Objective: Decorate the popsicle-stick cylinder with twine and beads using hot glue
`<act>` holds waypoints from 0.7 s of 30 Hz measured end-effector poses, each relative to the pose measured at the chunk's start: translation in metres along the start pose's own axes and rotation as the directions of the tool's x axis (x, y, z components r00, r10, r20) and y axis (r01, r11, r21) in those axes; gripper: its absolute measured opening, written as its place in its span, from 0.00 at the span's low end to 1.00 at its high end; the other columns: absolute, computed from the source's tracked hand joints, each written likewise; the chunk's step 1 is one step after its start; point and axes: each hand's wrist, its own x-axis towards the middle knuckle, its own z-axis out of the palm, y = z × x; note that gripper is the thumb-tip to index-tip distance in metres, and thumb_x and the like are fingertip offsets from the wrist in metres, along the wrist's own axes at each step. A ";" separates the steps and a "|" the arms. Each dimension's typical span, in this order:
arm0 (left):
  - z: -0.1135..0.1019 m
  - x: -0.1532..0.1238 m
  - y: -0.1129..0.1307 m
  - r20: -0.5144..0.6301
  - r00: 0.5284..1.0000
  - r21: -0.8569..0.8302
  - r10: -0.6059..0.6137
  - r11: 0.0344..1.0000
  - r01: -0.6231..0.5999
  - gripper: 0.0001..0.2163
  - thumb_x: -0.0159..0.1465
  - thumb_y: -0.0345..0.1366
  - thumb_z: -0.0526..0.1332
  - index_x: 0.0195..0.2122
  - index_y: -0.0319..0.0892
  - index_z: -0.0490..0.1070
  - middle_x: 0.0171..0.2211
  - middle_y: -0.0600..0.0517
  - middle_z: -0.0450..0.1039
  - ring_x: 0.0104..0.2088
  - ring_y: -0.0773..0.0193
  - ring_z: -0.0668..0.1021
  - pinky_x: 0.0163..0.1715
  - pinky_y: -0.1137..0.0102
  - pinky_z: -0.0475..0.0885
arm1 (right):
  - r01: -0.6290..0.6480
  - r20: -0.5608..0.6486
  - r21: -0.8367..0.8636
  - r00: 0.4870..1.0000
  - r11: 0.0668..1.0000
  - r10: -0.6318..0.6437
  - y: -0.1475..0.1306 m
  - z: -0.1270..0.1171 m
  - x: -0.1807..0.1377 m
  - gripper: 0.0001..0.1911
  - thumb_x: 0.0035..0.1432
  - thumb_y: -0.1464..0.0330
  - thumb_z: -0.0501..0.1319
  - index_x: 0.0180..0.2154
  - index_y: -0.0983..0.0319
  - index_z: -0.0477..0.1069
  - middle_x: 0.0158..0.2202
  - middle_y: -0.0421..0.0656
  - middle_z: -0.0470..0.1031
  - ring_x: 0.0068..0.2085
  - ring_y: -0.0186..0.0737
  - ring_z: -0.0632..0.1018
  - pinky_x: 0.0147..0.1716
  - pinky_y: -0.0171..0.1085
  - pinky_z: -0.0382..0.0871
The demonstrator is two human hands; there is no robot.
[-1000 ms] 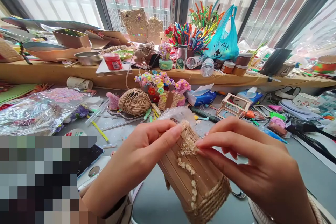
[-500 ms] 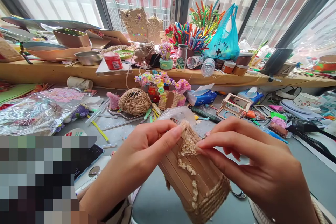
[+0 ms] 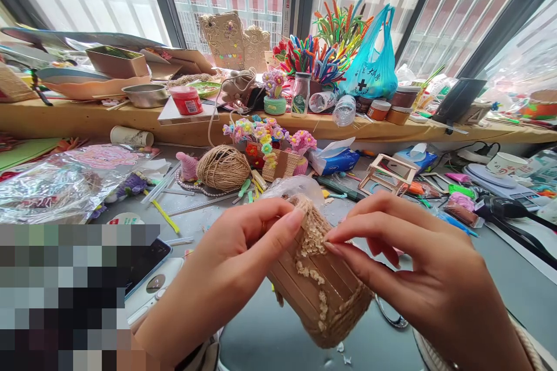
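My left hand (image 3: 235, 269) grips a holder made of wooden sticks (image 3: 319, 290), bound with jute cord at both ends and tilted over the grey table. Pale flakes are stuck in a line along its side. My right hand (image 3: 418, 272) presses its fingertips, pinched together, on the flakes near the holder's top rim. A clear plastic bag (image 3: 296, 186) shows just behind the holder.
A ball of jute twine (image 3: 223, 168), a small basket of pipe-cleaner flowers (image 3: 272, 148) and a tissue pack (image 3: 335, 157) lie behind. A phone (image 3: 148, 264) rests at the left. A wooden ledge (image 3: 87, 116) carries jars, bowls and a teal bag (image 3: 369, 69). A scale and cables sit right.
The stick holder has been raised a little and its lower end tipped up. Both hands keep their hold, with the right fingertips still on the flakes. A few crumbs now lie below it.
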 end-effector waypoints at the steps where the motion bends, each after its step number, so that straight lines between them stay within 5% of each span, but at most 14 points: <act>1: 0.000 0.000 0.000 0.000 1.000 0.013 0.003 1.000 -0.003 0.14 0.62 0.45 0.53 0.24 0.42 0.62 0.21 0.57 0.60 0.26 0.66 0.70 0.21 0.76 0.63 | -0.003 0.000 0.001 1.000 1.000 0.003 0.000 0.000 0.000 0.05 0.51 0.75 0.62 0.31 0.60 0.73 0.28 0.36 0.71 0.26 0.23 0.69 0.21 0.22 0.63; 21: 0.002 -0.001 0.006 -0.021 0.999 0.061 -0.033 0.998 0.034 0.16 0.62 0.47 0.50 0.24 0.42 0.62 0.24 0.54 0.69 0.25 0.66 0.69 0.22 0.75 0.62 | -0.035 0.011 0.008 0.999 0.999 0.035 -0.002 0.000 0.001 0.05 0.50 0.75 0.62 0.30 0.60 0.73 0.27 0.37 0.71 0.23 0.24 0.68 0.18 0.23 0.62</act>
